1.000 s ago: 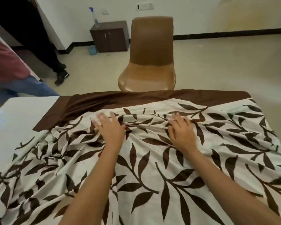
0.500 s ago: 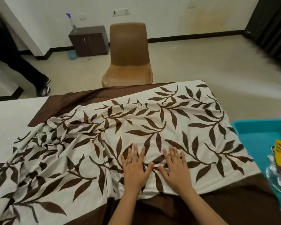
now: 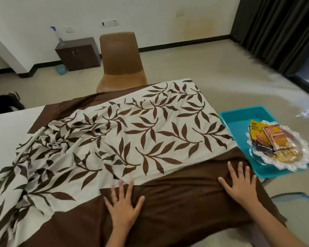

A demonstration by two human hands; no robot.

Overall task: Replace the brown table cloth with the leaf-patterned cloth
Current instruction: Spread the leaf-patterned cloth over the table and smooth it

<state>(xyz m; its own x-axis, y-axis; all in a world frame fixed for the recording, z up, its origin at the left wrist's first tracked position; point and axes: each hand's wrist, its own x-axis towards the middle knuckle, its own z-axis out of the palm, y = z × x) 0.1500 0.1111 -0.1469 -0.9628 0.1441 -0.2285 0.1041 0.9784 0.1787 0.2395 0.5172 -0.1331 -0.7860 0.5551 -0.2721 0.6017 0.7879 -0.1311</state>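
Since a moment ago, your flat left hand [image 3: 122, 205] and right hand [image 3: 240, 182] slid onto the smooth brown table cloth [image 3: 185, 202]; the cream leaf-patterned cloth [image 3: 132, 139] lies just beyond your fingertips. Pulling could drag both cloths.

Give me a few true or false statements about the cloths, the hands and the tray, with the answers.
1. Both hands lie flat on the brown cloth. True: left hand, right hand.
2. The leaf cloth is bunched up at its left end. True.
3. The tray is red. False: it is teal.
4. The leaf cloth lies under the brown cloth. False: it lies on top.
5. A chair stands beyond the table. True.
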